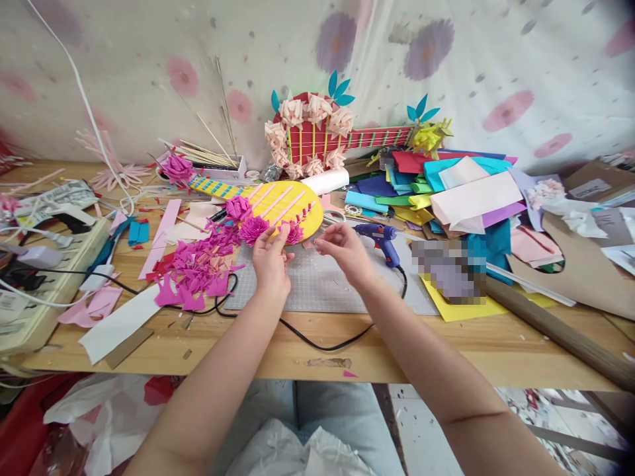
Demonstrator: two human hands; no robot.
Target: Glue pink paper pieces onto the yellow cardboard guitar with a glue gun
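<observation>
My left hand (272, 258) is closed, its thumb and fingers around the edge of a small magenta paper flower (294, 231). Just right of it, my right hand (343, 248) has thumb and fingers pinched together; what lies between the tips is too small to make out. Behind both hands lies a yellow paper guitar (308, 198) with pink strips across its body. Magenta paper flowers (254, 229) sit along its left side. A purple glue gun (381, 239) rests on the grey cutting mat (317, 291), to the right of my right hand.
Magenta paper scraps (198, 264) are heaped at left, near a power strip (40, 284). A red paper guitar (317, 135) stands at the back. Coloured paper sheets (476, 198) pile up at right, beside a wooden handle (555, 330). A black cord (317, 345) crosses the front.
</observation>
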